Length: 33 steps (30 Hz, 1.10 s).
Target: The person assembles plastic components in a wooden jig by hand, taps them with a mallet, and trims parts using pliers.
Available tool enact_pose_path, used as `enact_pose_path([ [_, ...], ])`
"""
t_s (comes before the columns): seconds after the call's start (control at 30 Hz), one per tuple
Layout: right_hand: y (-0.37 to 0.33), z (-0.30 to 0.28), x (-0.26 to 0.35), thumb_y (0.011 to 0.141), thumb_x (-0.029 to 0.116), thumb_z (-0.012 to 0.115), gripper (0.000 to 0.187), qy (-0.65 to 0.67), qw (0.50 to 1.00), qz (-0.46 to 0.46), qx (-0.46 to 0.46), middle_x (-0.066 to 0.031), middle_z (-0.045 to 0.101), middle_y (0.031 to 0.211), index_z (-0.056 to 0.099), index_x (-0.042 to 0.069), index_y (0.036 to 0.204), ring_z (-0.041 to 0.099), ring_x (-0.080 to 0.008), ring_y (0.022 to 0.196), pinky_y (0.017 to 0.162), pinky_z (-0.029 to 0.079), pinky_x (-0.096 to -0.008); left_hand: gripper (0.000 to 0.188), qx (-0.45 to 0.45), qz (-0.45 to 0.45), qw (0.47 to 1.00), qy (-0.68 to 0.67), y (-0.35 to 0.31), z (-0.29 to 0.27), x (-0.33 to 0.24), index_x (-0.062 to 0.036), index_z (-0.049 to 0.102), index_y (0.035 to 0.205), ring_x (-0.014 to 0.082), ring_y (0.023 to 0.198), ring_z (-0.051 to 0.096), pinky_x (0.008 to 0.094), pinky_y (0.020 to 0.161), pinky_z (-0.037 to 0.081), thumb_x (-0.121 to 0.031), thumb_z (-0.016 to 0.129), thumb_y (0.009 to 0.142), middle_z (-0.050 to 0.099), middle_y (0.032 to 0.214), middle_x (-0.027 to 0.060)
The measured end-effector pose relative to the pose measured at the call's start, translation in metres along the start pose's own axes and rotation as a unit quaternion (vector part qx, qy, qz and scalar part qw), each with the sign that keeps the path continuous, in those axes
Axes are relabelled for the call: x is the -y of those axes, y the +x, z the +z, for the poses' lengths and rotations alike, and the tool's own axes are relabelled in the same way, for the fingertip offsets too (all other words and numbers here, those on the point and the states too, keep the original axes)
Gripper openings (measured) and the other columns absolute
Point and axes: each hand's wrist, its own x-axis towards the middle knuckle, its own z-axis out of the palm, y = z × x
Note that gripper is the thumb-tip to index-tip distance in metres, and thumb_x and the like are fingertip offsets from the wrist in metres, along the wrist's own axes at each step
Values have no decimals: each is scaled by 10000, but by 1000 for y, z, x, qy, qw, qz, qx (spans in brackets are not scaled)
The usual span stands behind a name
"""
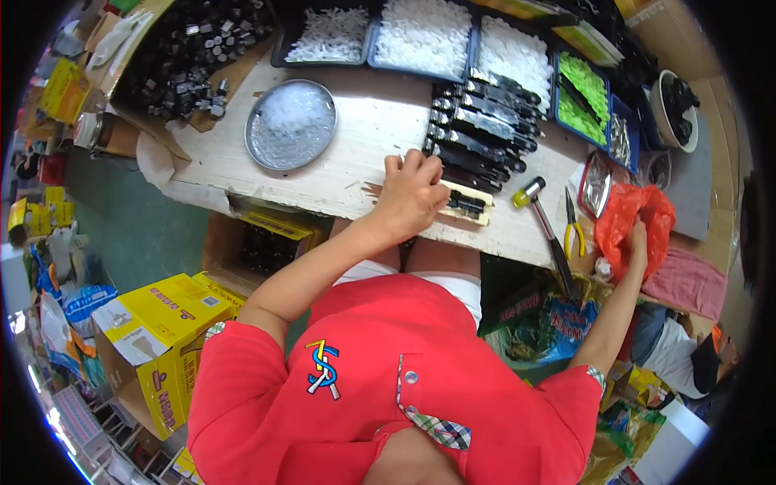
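My left hand (414,194) is over the table's near edge, fingers curled and closed at the left end of a cream-coloured block (487,208). A black part (465,204) lies in the block's recess. What the fingertips pinch is hidden beneath the hand. My right hand (638,241) reaches into a red plastic bag (614,220) at the right, and its fingers are hidden by the bag. Just beyond the block, several black, glossy long parts (485,121) lie stacked in a row. A hammer (530,191) and yellow-handled pliers (575,230) rest between the block and the bag.
Along the back stand trays of white pieces (424,32) and a tray of green pieces (584,97). A round metal dish (291,125) sits at the left, near a carton of black and silver parts (202,65). Yellow cartons (166,315) stand on the floor.
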Motion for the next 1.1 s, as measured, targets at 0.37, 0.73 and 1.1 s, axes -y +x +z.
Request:
enact_pose_path([
  [0.37,24,26,7,913,359,312,450,86,995,-15,-51,-260,574,1015,542,21,1099,543,-405,973,778,428,-443,97,-179,-120,973,80,72,-64,111,-116,679,840,267,805,518,366,738,415,-161,628,771,599,817,79],
  [0.73,13,14,20,878,316,424,383,174,983,-39,-53,-223,607,983,567,17,1070,579,-363,935,771,444,-398,291,163,-267,937,153,132,-110,210,-48,670,903,299,876,621,355,749,491,-63,698,614,645,908,163],
  [1.1,6,-1,17,810,241,569,328,193,979,-32,-48,-168,646,945,593,18,1049,616,-293,908,777,456,-337,212,198,-210,930,228,140,-108,212,-64,682,850,309,887,619,394,765,492,-64,597,656,644,896,164],
])
